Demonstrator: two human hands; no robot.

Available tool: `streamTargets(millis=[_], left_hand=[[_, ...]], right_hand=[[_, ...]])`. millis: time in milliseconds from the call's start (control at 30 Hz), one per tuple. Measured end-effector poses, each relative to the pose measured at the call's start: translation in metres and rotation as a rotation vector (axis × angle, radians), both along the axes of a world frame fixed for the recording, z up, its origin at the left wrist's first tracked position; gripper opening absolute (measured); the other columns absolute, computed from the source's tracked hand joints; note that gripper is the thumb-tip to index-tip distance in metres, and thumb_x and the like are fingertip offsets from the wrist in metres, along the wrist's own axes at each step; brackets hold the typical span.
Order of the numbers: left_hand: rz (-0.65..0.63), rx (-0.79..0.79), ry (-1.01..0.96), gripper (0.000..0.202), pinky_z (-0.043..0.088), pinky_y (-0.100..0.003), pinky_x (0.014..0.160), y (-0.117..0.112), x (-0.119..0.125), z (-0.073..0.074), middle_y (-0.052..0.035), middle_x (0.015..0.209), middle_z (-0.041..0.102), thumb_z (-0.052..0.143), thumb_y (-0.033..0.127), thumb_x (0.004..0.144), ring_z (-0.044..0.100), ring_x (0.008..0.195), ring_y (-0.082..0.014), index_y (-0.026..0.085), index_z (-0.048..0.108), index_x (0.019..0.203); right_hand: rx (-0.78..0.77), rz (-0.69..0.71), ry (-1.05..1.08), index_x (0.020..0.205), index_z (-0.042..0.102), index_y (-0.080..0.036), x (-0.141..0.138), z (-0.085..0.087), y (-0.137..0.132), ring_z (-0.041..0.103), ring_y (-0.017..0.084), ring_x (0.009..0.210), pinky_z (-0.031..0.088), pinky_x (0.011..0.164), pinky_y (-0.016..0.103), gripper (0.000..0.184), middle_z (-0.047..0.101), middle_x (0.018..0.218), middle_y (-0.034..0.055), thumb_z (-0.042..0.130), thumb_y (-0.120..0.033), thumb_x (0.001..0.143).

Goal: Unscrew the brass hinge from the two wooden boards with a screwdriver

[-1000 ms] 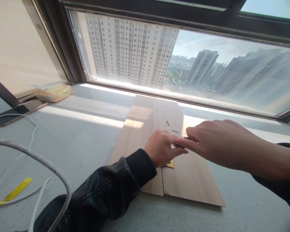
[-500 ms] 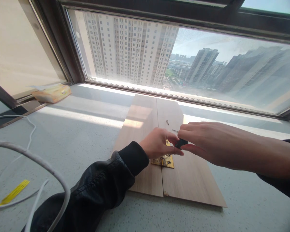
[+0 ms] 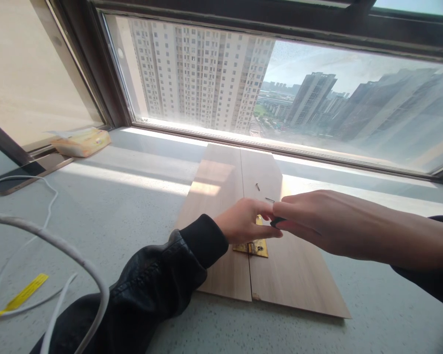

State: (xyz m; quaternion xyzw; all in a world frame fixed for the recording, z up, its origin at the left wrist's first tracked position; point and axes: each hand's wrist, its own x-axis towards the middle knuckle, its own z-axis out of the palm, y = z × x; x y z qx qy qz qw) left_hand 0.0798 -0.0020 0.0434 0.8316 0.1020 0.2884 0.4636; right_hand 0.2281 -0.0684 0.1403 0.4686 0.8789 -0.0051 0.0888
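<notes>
Two light wooden boards lie side by side on a grey sill, joined across their seam by a brass hinge. My left hand rests on the hinge, fingers curled and pinched toward my right hand. My right hand reaches in from the right, fingers closed on a small black-handled tool just above the hinge. A loose screw and a thin metal piece lie on the right board beyond the hands.
A tissue pack sits at the far left by the window frame. White cables and a yellow tag lie on the sill at the left. The window runs along the back edge.
My left hand has drawn back a little, uncovering the brass hinge. My right hand has shifted slightly with the black tool, staying pinched against the left fingers.
</notes>
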Motion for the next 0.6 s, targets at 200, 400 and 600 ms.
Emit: streamTargets(millis=[200,400,600], left_hand=[[0.132,-0.031,-0.072,0.023,0.045,-0.025,0.064,-0.005,0.004,-0.005,-0.0024,0.072,0.066,0.069,0.035,0.07,0.058,0.067,-0.0121,0.013,0.067,0.076],[0.429,0.057,0.01,0.032,0.041,-0.025,0.056,-0.018,0.012,-0.008,-0.002,0.065,0.061,0.071,0.044,0.064,0.051,0.059,-0.0125,0.013,0.061,0.065],[0.01,0.029,-0.04,0.025,0.044,-0.024,0.069,-0.002,0.002,0.002,-0.0035,0.081,0.064,0.066,0.037,0.073,0.057,0.076,-0.0135,0.013,0.066,0.082]], right_hand=[[0.024,-0.037,-0.031,0.09,0.055,-0.025,-0.001,0.006,-0.006,0.053,0.014,0.056,0.031,0.05,0.025,0.015,0.06,0.069,0.0008,0.043,-0.032,0.088],[0.127,-0.209,-0.125,0.077,0.049,-0.019,-0.005,-0.005,-0.006,0.041,0.012,0.041,0.021,0.042,0.025,0.018,0.05,0.05,-0.001,0.041,-0.031,0.088],[-0.128,-0.02,0.123,0.098,0.055,-0.024,-0.003,0.003,-0.004,0.055,0.013,0.067,0.037,0.058,0.025,0.02,0.06,0.08,0.0032,0.041,-0.016,0.087]])
